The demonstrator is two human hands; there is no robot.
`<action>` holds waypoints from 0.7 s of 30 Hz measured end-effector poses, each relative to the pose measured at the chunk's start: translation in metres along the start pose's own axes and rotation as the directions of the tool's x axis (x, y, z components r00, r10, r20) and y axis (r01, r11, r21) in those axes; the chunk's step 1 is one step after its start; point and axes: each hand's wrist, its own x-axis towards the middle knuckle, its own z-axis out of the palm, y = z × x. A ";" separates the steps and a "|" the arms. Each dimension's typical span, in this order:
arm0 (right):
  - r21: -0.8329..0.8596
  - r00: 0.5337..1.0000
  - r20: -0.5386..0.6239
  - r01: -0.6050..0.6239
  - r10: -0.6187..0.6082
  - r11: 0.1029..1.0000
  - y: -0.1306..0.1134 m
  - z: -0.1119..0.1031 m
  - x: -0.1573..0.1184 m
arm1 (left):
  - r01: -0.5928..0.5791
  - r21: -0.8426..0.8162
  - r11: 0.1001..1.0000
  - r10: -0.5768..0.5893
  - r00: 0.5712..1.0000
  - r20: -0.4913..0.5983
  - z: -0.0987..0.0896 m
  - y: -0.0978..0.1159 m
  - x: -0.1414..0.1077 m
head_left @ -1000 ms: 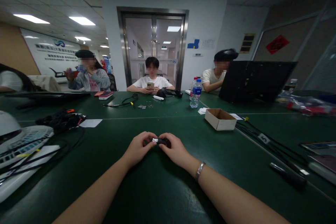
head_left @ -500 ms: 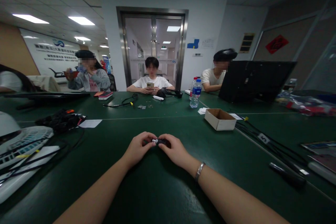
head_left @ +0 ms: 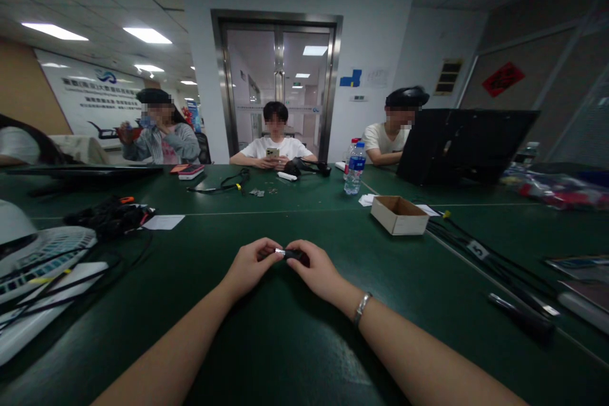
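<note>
Small black cylinder with shiny silver end (head_left: 292, 254): left of open white cardboard box (head_left: 410, 226), nearer wearer. Left hand (head_left: 250, 268) pinches silver end; right hand (head_left: 318, 269) clamped on black body. Probably light, stiff; metal maybe slippery, black body surer hold.

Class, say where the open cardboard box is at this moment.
In the head view, the open cardboard box sits on the green table, right of centre, beyond the right hand and just nearer than the clear bottle.
</note>
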 end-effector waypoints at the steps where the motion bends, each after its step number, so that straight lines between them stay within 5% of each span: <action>1: 0.001 1.000 -0.005 0.005 -0.005 1.000 0.000 0.000 0.000 | 0.006 -0.004 1.000 -0.006 1.000 -0.003 0.000 0.000 0.000; 21: 0.030 1.000 0.010 -0.003 0.002 1.000 0.000 0.000 0.000 | 0.015 -0.082 0.997 -0.014 1.000 0.013 -0.001 0.000 0.000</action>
